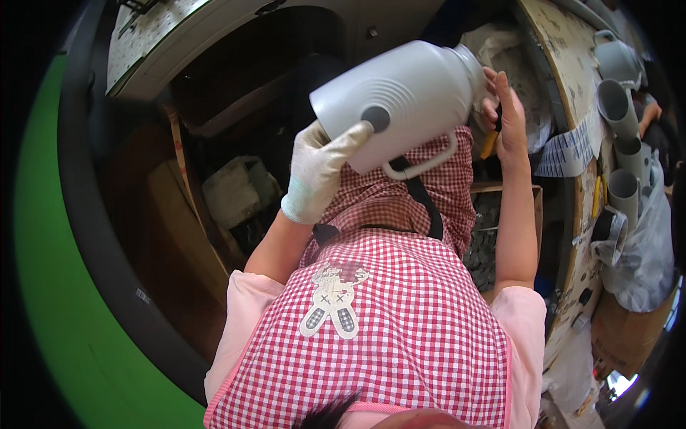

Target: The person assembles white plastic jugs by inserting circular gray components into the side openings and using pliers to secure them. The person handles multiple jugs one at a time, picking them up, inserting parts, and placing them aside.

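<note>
A pale grey plastic jug body (421, 86) with ridged arcs, a dark round spot and a loop handle lies tilted in front of me, its narrower neck toward the right. My left hand (321, 168), in a whitish work glove, grips its wide base end, thumb on the wall beside the dark spot. At the neck is my bare right hand (509, 121), its fingers curled round a small tool (490, 143) with orange and black parts. What kind of tool it is does not show clearly. The fingertips are close to the neck rim; contact cannot be made out.
On the worktable (564, 64) at the right stand several grey jug bodies (624, 189) beside a clear plastic bag (639, 268). Below it is a box of small grey pieces (486, 222). A machine with a pale top (153, 43) is at the far left. Another person's hand (650, 114) shows at right.
</note>
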`<act>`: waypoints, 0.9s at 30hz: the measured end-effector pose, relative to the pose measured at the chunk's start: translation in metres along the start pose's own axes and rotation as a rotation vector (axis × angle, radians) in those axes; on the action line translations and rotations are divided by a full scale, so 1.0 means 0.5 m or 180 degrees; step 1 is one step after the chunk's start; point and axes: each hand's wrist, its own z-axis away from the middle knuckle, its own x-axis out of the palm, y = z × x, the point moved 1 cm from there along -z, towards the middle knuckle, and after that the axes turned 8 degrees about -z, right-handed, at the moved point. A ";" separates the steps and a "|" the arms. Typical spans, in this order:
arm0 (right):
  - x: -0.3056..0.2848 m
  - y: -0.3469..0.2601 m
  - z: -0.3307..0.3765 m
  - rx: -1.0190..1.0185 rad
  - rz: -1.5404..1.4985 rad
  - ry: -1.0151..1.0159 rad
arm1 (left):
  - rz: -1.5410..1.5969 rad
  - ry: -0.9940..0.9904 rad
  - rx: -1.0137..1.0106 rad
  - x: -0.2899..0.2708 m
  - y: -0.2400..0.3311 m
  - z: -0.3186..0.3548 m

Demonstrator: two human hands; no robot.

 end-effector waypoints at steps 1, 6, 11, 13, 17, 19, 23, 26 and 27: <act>-0.001 0.010 -0.011 0.0223 -0.0247 -0.0295 | 0.0035 -0.0101 0.0058 -0.002 0.001 0.005; 0.008 0.022 -0.007 -0.0081 0.0719 -0.0517 | -0.0384 0.0344 0.0086 -0.006 -0.029 -0.007; 0.048 -0.016 0.037 -0.0979 0.0943 -0.0460 | -0.0272 0.0457 0.0011 -0.007 -0.070 -0.056; 0.065 -0.036 0.051 -0.1364 0.1060 -0.0427 | -0.0157 0.0490 0.0194 0.006 -0.079 -0.073; 0.061 -0.064 0.017 -0.0376 0.0609 0.0023 | -0.0354 0.0457 0.0528 0.011 -0.063 -0.118; 0.033 -0.077 -0.013 0.0072 0.0130 -0.0097 | -0.0219 0.0166 0.1064 0.000 -0.044 -0.139; -0.034 -0.099 -0.057 0.0042 -0.0683 -0.0859 | -0.0100 0.0013 0.1270 -0.005 -0.038 -0.155; -0.087 -0.116 -0.126 0.0243 0.0281 -0.0804 | -0.1040 -0.0673 0.1138 0.015 -0.053 -0.153; -0.106 -0.125 -0.174 0.0136 0.0558 -0.0971 | -0.1129 -0.0529 0.1459 0.015 -0.050 -0.153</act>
